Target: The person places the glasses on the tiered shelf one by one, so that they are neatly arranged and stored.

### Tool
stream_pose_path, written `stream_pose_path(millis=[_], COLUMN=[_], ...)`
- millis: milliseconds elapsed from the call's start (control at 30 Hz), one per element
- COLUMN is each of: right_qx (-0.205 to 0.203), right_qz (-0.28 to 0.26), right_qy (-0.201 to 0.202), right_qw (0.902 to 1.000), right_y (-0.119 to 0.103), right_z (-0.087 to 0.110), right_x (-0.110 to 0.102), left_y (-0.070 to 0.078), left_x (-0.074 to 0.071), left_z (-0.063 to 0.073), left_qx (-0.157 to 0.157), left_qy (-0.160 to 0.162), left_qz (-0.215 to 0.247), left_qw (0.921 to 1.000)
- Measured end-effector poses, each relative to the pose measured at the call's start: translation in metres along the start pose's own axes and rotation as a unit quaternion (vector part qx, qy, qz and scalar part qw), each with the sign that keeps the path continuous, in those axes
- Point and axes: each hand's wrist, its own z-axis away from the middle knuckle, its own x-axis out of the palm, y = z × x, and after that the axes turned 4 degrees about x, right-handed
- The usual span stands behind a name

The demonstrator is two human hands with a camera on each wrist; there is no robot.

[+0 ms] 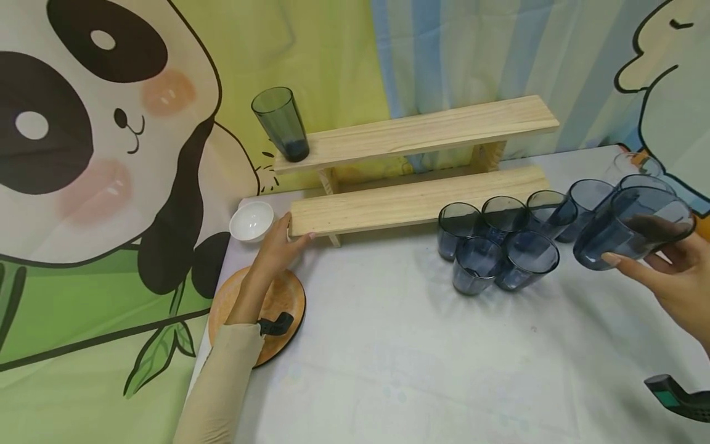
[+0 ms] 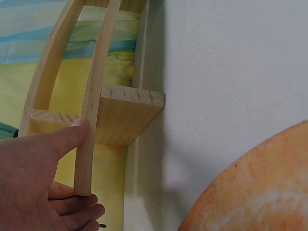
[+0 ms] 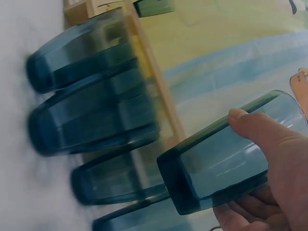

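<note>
Now the left hand (image 1: 276, 248) is pinching the shelf (image 1: 388, 201), while the right hand (image 1: 681, 280), gripping a tilted glass (image 1: 624, 228), is perhaps risking clipping glasses (image 1: 478, 265) crowding the shelf's front.

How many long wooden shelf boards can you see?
2. The upper board is at the back, with a greenish glass on its left end. The lower board is in front and below; the left hand holds its left end. I see no others.
</note>
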Motion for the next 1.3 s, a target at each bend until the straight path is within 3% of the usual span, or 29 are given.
stream_pose_path(millis=[167, 433, 600, 867, 1300], right_qx=[-0.025, -0.009, 0.02, 0.032, -0.03], right_qz=[-0.009, -0.002, 0.04, 0.027, -0.026], right_qy=[-0.005, -0.028, -0.06, -0.139, -0.226], right_qw=[0.9996, 0.9996, 0.9972, 0.9894, 0.9734], right_y=[-0.019, -0.047, -0.063, -0.094, -0.129], right_z=[-0.02, -0.049, -0.07, -0.112, -0.158], right_x=[-0.005, 0.003, 0.018, 0.048, 0.107], left_y=[0.0, 0.004, 0.004, 0.002, 0.003], left_x=[-0.001, 0.003, 0.001, 0.0, -0.001], left_z=[0.002, 0.002, 0.002, 0.0, 0.001], left_qx=[-0.004, -0.001, 0.0, -0.002, -0.003], left_qy=[0.004, 0.003, 0.002, 0.001, -0.001], left_qz=[-0.004, -0.001, -0.001, -0.003, 0.005], left_qw=[1.0, 1.0, 1.0, 1.0, 1.0])
